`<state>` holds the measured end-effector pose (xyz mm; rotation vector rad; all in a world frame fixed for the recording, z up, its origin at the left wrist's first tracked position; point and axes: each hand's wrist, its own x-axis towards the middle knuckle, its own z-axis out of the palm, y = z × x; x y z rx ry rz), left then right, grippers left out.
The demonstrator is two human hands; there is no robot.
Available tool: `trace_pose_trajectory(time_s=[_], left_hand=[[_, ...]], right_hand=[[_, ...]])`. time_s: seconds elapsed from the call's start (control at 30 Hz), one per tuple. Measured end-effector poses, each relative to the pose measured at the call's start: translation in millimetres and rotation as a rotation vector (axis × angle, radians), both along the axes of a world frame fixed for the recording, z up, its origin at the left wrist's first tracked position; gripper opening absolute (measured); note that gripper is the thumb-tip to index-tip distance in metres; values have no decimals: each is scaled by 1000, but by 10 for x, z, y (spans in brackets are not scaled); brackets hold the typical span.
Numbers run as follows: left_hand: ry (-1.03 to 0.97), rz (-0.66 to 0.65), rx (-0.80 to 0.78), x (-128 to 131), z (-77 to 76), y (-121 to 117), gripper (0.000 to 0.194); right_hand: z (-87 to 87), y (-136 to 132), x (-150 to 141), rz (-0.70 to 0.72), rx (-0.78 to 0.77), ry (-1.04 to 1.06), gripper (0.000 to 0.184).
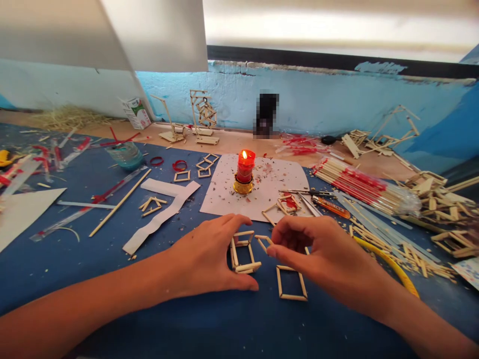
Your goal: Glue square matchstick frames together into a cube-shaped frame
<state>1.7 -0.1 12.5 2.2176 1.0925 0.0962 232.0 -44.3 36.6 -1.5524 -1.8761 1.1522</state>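
Pinching one little stick piece point(261, 245) beside a boxy stick frame point(246, 268), candle burning just beyond!
So the right hand point(318, 247) has that piece between thumb and fingertips, while the left hand point(205, 254) curves around the boxy frame at the near middle of the blue tabletop point(179, 326); can't tell if it's actually squeezing. Containers, since I'm standing here: the red cup point(246, 172) with the lit flame sits on white paper point(220, 197), far side of the hands. Far left, a clear jar point(125, 158) holds something blue-green, red strips across its top. Over on the right, clear plastic point(407, 200) wraps a bundle of sticks point(355, 182).
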Motion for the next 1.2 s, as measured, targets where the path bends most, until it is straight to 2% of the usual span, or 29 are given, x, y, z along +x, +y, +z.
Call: trace_pose_trajectory(time_s=[0.07, 0.2, 0.43, 0.67, 0.87, 1.07, 1.2], left_hand=[[35, 23, 36, 30, -12, -49, 87], [58, 26, 75, 58, -20, -99, 80], [10, -27, 77, 59, -82, -116, 47], [10, -33, 47, 76, -73, -114, 41], [26, -16, 52, 59, -93, -122, 50], [-1, 8, 46, 80, -122, -139, 45], [-7, 24, 54, 99, -132, -132, 44]], right_hand=[[5, 6, -45, -39, -135, 65, 14], [-49, 81, -101, -119, -287, 160, 13], [-265, 180, -184, -161, -500, 304, 18], [-199, 186, -197, -178, -478, 294, 14], [-192, 177, -158, -209, -446, 213, 12], [-243, 176, -192, -196, -506, 269, 16], [-254, 175, -185, -124, -497, 341, 18]])
